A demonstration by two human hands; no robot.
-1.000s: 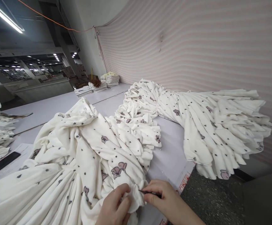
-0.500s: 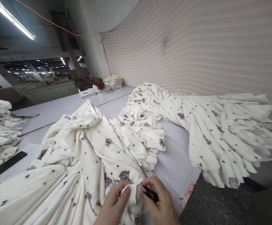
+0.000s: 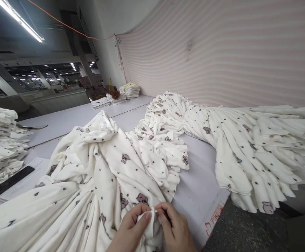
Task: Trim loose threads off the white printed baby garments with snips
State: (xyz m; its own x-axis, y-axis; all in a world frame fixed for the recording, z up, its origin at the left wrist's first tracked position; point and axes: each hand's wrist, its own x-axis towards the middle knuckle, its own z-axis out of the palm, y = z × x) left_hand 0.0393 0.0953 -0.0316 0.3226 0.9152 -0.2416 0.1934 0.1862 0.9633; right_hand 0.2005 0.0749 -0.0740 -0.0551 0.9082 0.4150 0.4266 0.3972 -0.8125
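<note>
A bundle of white fabric pieces printed with small bears and hearts (image 3: 94,175) fans out across the table toward me. At the bottom of the view my left hand (image 3: 131,231) pinches the gathered end of that bundle (image 3: 149,224). My right hand (image 3: 175,231) presses against the same end, fingers closed. A thin dark tool seen earlier in my right hand is hidden now.
A second fanned bundle of the same fabric (image 3: 247,140) lies along the striped wall at the right. Stacked white pieces (image 3: 0,140) stand at the left beside a black ruler (image 3: 10,181). Far stacks (image 3: 128,91) sit at the table's end. The table edge (image 3: 215,217) drops to a dark floor.
My right hand has moved left onto the gathered fabric end and closed against my left hand. The dark tool it held is no longer visible.
</note>
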